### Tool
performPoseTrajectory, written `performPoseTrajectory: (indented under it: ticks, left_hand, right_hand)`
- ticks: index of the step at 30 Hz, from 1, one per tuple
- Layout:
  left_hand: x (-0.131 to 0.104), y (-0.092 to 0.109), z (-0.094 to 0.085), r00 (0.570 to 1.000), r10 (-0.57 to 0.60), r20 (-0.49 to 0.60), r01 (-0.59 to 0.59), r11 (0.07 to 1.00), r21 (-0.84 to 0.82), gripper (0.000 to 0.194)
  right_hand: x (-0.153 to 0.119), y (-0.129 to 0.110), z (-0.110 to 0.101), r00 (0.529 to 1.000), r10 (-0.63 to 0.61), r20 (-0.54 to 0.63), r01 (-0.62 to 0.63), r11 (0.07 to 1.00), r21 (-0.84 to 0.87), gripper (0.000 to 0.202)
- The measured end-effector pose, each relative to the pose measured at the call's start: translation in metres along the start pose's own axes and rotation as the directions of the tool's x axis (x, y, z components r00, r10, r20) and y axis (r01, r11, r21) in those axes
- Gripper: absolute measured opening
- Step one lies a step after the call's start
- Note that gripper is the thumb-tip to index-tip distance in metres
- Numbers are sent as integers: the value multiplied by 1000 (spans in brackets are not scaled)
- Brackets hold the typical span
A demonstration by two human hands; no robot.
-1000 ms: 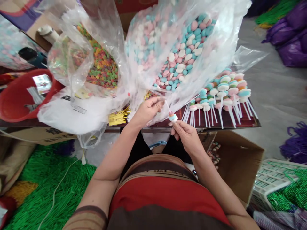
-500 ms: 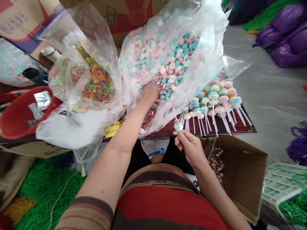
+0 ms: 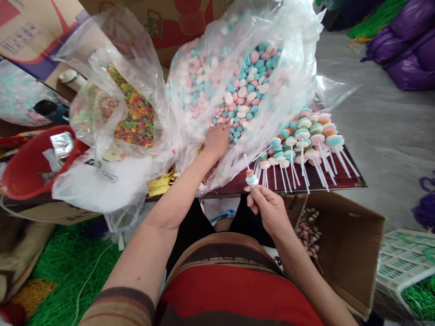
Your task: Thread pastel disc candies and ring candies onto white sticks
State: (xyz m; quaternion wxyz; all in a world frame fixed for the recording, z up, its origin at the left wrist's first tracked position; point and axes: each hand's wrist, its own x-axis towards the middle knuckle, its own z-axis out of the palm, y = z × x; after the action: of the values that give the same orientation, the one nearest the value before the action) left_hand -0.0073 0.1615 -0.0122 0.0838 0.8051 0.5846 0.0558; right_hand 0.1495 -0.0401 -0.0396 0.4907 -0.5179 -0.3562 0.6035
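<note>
My left hand (image 3: 218, 139) reaches into the mouth of a clear plastic bag (image 3: 299, 59). Its fingers lie stretched over the pink, white and blue button-shaped candies (image 3: 243, 97), with the tips partly hidden among them. In front of the table edge, my right hand (image 3: 268, 206) pinches a candy skewer (image 3: 251, 178). White, blue and orange pieces are threaded on its thin white stick, whose bare end points up. Finished-looking candy skewers (image 3: 302, 136) lie piled at the table's right end, sticks toward me.
Another clear bag holds colourful ring candies (image 3: 137, 120) at left, beside a red basin (image 3: 20, 167). Yellow twist ties (image 3: 162, 181) lie near the table edge. Below right stands an open cardboard box (image 3: 350, 249) with wrapped pieces inside, beside a white plastic basket (image 3: 401, 258).
My left hand has shifted slightly right and toward me over the candies, and its fingers now show more. My right hand keeps the candy skewer in nearly the same place.
</note>
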Motion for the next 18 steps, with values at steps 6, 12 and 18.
performPoseTrajectory:
  ticks: [6,12,18]
  left_hand:
    - [13,-1,5,1000,-15,-4,15,998,-63,38]
    - [9,-21,-4,959,-273,-75,202,846,-493,20]
    - [-61,-6,-13,956,-291,-30,22,176,-984,16]
  right_hand:
    - [-2,-2,2,1000,-4,-12,3,1000,-9,39]
    - [8,-19,2,999,-10,-38,11,1000,19,44]
    - [42,-42,19,974,-169,-151,157,984,-86,51]
